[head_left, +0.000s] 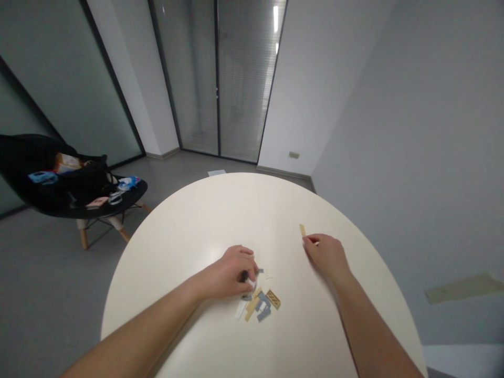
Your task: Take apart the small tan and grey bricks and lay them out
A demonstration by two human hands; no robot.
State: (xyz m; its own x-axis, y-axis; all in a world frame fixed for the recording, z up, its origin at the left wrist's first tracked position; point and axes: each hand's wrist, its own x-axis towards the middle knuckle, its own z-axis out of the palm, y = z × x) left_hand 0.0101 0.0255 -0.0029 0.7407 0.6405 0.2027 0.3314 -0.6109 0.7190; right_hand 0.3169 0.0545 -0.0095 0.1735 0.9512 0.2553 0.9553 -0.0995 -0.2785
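On the round white table, my left hand [238, 269] curls over the back left of a small pile of building-brick pieces. Its fingers and thumb close round something partly dark and whitish, mostly hidden by the hand. Beside it lie a long tan plate [252, 306], grey plates [263, 313], a tan plate [273, 299] with its hollow underside up, and a white strip [240, 310]. Farther right, my right hand [325, 254] pinches the near end of a narrow tan piece [302, 229], which points away from me. Tiny pale bits [268, 274] lie between the hands.
The round table [189, 220] has its far edge near a glass door [236, 79]. A black chair [74, 205] at the left carries a bag [84, 181] and small packets. A grey wall [425, 173] runs along the right.
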